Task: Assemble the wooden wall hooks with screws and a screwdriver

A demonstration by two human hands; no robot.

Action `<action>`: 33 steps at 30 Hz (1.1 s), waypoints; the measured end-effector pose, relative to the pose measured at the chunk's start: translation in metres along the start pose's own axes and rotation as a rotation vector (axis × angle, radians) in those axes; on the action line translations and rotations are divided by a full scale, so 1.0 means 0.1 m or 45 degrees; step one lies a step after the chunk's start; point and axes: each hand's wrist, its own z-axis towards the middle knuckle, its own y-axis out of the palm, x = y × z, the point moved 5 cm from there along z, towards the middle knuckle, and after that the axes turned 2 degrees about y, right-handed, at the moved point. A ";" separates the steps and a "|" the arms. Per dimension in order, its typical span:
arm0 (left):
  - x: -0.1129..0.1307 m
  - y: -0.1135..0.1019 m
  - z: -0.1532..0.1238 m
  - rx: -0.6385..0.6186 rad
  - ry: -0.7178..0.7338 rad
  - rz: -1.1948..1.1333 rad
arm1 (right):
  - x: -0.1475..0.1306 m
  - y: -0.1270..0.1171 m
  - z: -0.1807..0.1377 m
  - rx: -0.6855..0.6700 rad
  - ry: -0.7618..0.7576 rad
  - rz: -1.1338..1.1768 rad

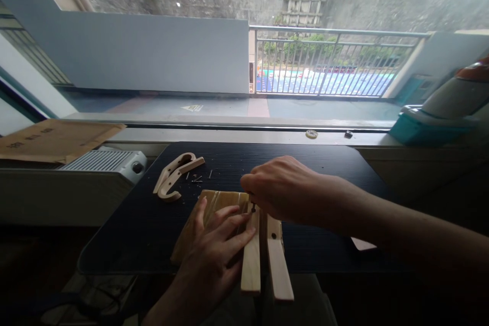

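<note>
My left hand [214,242] lies flat with fingers spread on a pale wooden board [214,201] at the near edge of the dark table [305,163]. Its fingertips touch a wooden strip [251,260] that sticks out over the table edge beside a second strip [278,265]. My right hand [280,188] is closed in a pinch over the top of the first strip, on something small and dark that I cannot make out. Two loose wooden hooks [175,175] lie to the left, with several small screws [196,178] beside them.
A window sill behind the table carries a roll of tape [311,134] and a small dark item [348,134]. A ribbed grey box [103,163] and cardboard [53,137] sit at left. A teal and white object [435,117] stands at right.
</note>
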 end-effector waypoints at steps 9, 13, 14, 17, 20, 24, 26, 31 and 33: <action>0.01 0.01 -0.01 0.004 -0.064 -0.060 | 0.21 0.09 0.08 0.082 0.304 0.039; 0.03 -0.01 -0.01 0.011 -0.076 -0.063 | 0.17 0.00 -0.02 0.047 0.224 0.027; 0.03 -0.01 -0.01 0.011 -0.079 -0.065 | 0.14 -0.03 -0.05 0.041 0.177 0.028; 0.03 0.01 -0.02 0.004 -0.082 -0.076 | 0.07 -0.09 -0.13 -0.009 0.059 0.019; 0.02 0.02 -0.02 0.019 -0.075 -0.071 | 0.01 -0.07 -0.14 -0.056 -0.004 -0.009; 0.00 0.03 -0.03 0.024 -0.077 -0.054 | 0.01 0.01 -0.07 -0.030 0.002 0.016; 0.00 0.04 -0.03 0.016 -0.078 -0.056 | 0.05 0.05 -0.04 0.008 0.059 0.049; 0.00 0.04 -0.04 0.051 -0.075 -0.065 | 0.23 0.15 -0.09 0.173 0.282 0.154; 0.01 0.04 -0.05 0.083 -0.068 -0.052 | 0.29 0.21 -0.20 0.250 0.393 0.221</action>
